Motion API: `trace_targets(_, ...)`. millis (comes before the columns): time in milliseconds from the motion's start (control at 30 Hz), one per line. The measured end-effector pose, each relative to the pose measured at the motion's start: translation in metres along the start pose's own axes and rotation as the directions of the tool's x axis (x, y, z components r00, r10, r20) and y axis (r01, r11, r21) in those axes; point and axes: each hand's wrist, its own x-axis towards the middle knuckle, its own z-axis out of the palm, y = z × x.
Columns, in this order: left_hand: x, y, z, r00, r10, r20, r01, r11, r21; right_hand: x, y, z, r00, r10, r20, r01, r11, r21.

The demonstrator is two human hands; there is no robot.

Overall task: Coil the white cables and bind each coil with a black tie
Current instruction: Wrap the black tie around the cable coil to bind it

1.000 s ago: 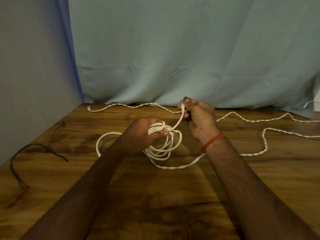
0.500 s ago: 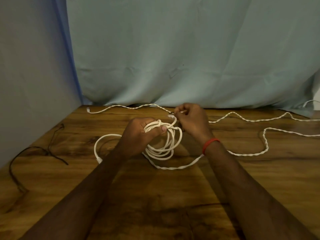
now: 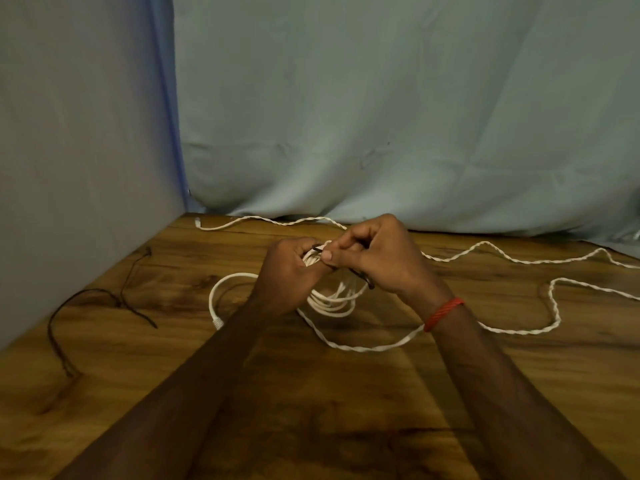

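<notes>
My left hand [image 3: 289,271] grips the top of a white cable coil [image 3: 337,301] that hangs down to the wooden table [image 3: 311,410]. My right hand [image 3: 377,258] meets it from the right and pinches a thin black tie [image 3: 363,279] against the coil's top; one dark end shows by the thumb, the other sticks out under the palm. A loose white loop [image 3: 221,292] with a plug end trails left of the coil. A second, twisted white cable [image 3: 554,306] snakes uncoiled across the right and back of the table.
Thin black ties [image 3: 86,299] lie loose on the table at the left, near the grey wall. A pale blue cloth [image 3: 381,133] hangs along the table's back edge. A red thread band [image 3: 443,313] circles my right wrist.
My right hand has moved left from the cable's end onto the coil's top, where it now holds a black tie. The left hand kept the coil and lifted it slightly.
</notes>
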Motion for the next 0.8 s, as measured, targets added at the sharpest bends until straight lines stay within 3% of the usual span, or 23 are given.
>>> trace_targets(200,0.001,0.001,-0.002,1.000,0.004,0.018,-0.004,1.000,0.007,-0.001,0.002,0.002,0.999,0.023,-0.023,-0.022,0.998,0.053)
trace_targets(367,-0.001,0.003,-0.005,0.996,0.066,0.064,-0.065,0.998,-0.013,0.000,0.003,0.001,0.998,-0.042,-0.055,0.041,0.999,-0.025)
trace_targets(533,-0.001,0.012,-0.005,0.992,-0.021,0.124,0.051,0.968,-0.245,0.002,0.003,-0.005,0.994,-0.098,-0.043,0.095,0.993,-0.069)
trace_targets(700,0.000,0.009,-0.005,0.993,-0.047,0.108,0.078,0.949,-0.307,0.002,0.003,-0.009,0.994,-0.101,0.046,0.110,0.943,-0.314)
trace_targets(800,-0.002,0.012,-0.002,0.994,-0.039,0.105,0.068,0.953,-0.296,0.001,0.001,-0.004,0.997,-0.070,-0.025,0.052,0.899,-0.435)
